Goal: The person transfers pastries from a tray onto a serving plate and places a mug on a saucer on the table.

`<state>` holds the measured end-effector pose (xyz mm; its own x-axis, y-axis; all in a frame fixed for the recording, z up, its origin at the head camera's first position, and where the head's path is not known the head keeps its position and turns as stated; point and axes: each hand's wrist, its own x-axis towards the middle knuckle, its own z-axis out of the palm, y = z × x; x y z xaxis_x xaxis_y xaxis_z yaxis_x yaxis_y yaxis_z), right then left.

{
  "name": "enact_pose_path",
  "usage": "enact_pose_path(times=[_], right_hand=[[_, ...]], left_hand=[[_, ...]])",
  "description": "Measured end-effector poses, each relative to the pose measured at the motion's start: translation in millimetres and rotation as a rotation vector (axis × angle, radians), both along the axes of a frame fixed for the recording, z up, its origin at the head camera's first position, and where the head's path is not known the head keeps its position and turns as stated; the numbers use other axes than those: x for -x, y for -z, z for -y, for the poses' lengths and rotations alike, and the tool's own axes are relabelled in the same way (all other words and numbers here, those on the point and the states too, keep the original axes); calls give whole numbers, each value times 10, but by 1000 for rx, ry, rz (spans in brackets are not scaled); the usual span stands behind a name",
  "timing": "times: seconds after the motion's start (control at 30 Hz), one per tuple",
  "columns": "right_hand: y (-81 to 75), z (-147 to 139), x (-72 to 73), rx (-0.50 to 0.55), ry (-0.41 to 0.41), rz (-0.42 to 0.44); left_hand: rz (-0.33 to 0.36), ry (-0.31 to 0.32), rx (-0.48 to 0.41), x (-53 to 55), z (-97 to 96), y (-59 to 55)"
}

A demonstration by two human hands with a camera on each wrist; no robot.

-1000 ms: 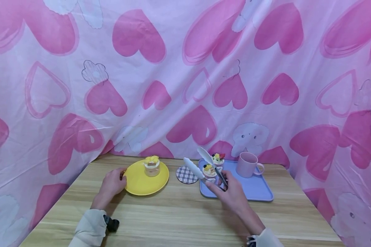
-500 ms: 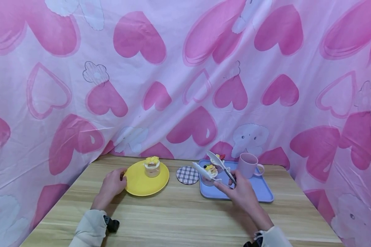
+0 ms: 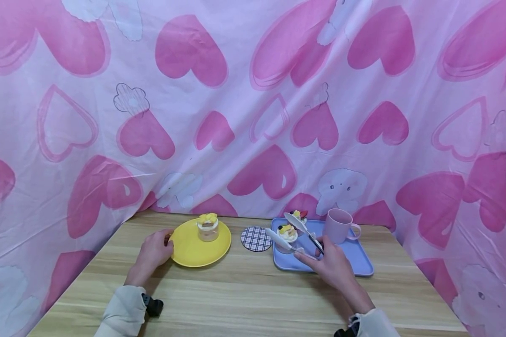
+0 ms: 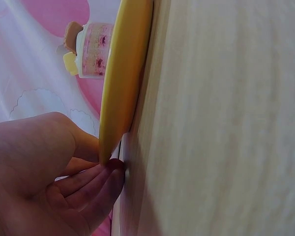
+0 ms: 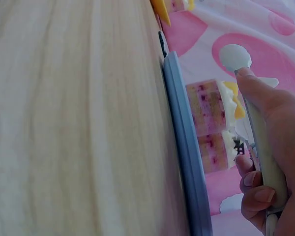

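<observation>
With its thumb on top and fingers beneath, my left hand [image 3: 153, 250] pinches the left rim of a yellow plate [image 3: 194, 252]. A small layered cake cup [image 3: 208, 229] with yellow topping stands on that plate. My right hand [image 3: 335, 267] grips silver-and-white tongs [image 3: 296, 221], whose arms are spread apart. Their tips are at the nearer fruit-topped cake cup [image 3: 286, 234] on the blue tray [image 3: 360, 267]; contact cannot be told. Behind it is a second cake cup [image 3: 300, 216], partly hidden. In the right wrist view the tongs [image 5: 258, 128] lie beside the cups' cream tops.
A pink mug [image 3: 337, 227] stands at the tray's back right, handle to the right. Between plate and tray lies a round checked coaster [image 3: 256, 238]. A pink heart-patterned curtain [image 3: 261, 117] hangs behind the wooden table [image 3: 236, 299].
My right hand has shifted right and slightly lower with the tongs, whose tips are now lower around the nearer cake cup. The left hand and plate have stayed still.
</observation>
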<state>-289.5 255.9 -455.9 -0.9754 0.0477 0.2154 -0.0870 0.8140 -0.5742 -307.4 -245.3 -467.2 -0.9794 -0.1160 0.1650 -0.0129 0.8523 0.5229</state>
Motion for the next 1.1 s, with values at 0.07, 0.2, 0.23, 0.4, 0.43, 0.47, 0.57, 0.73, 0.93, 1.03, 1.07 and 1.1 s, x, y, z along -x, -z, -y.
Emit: enact_pose_path(times=[0.07,0.2,0.23,0.4,0.43,0.47,0.57,0.73,0.93,1.03,1.07,1.1], right_hand=[[12,-14,11,-11,9,6],[27,-30,31,-23,23,36],[30,-34,37,-24,25,46],[58,-56,54,-36,22,74],[66,-61,55,-41,23,74],[71,-63,55,-47,25,74],[93,-73,64,-61,30,79],[122,-93,85,-78,37,101],[149,-112,97,-87,49,117],[161,-120,99,-87,40,125],[163,-121,100,-87,37,126],[166,-123,101,-86,34,128]], left_hand=[[-4,0,1,0,-2,-3],[-6,0,4,1,4,-3],[-5,0,4,-1,4,-4],[-10,4,8,-6,7,-7],[-11,7,9,-5,9,-8],[-12,8,10,-5,11,-9],[-13,8,10,-7,10,-7],[-9,3,5,2,14,11],[-11,7,5,-6,8,5],[-14,8,6,-16,4,-3],[-13,8,5,-18,4,-5],[-13,9,6,-20,5,-9]])
